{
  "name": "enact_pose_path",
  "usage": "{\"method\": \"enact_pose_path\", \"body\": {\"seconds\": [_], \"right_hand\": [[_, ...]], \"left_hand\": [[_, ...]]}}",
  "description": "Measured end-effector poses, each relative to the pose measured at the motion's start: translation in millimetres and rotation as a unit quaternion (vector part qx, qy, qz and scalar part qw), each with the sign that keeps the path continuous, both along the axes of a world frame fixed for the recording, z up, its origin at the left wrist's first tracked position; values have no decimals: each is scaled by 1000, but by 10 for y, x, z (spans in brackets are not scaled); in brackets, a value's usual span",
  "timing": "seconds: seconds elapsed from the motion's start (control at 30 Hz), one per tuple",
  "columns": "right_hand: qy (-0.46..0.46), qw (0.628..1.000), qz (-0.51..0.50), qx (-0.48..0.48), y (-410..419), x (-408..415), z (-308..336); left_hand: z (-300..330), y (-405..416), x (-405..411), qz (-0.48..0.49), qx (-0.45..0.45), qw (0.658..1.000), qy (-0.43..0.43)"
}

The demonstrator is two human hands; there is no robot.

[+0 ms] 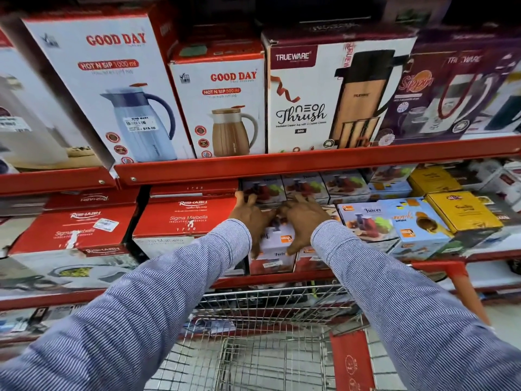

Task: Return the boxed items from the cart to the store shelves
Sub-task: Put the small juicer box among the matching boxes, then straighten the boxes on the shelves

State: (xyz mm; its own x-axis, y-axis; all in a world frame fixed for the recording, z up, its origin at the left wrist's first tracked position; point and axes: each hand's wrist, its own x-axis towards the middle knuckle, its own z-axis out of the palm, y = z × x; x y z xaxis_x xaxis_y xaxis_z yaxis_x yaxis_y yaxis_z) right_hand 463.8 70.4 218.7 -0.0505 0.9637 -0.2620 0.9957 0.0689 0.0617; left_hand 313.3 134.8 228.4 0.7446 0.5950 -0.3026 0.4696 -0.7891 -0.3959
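Both my hands rest on a white juicer box (275, 244) on the lower red shelf (282, 279), stacked on another juicer box below it. My left hand (251, 215) lies flat on the box's top left, fingers spread toward the back. My right hand (303, 218) presses on its top right with the thumb down the front face. Striped shirt sleeves cover both arms. Below stands the wire shopping cart (267, 320), and no boxes are visible in the part of its basket that shows.
More juicer boxes (366, 221) and yellow boxes (462, 211) sit to the right on the same shelf, red Rishabh casserole boxes (186, 218) to the left. Jug boxes (225, 103) fill the upper shelf. The cart's red handle (462, 289) is at right.
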Motion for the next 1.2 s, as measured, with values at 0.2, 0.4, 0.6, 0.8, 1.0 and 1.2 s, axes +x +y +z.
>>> {"method": "enact_pose_path", "body": {"seconds": [0.2, 0.4, 0.6, 0.8, 1.0, 1.2], "right_hand": [[-13, 1000, -10, -10, -28, -25, 43], [-14, 999, -35, -24, -100, -95, 70], [67, 992, -109, 18, -288, -319, -80], [297, 928, -179, 133, -507, -1015, -204], [496, 794, -314, 157, -409, -1548, -134], [508, 751, -376, 193, -323, -1729, 16]], "left_hand": [[-21, 6, 4, -12, 0, 1000, 6], [-27, -28, -60, -6, -33, 999, -15], [190, -317, -621, -3, -35, 967, -252], [-84, -386, -1816, 166, -69, 760, -625], [-149, -386, -2341, 343, -97, 632, -688], [-153, -232, -2417, 332, -143, 667, -651]]}}
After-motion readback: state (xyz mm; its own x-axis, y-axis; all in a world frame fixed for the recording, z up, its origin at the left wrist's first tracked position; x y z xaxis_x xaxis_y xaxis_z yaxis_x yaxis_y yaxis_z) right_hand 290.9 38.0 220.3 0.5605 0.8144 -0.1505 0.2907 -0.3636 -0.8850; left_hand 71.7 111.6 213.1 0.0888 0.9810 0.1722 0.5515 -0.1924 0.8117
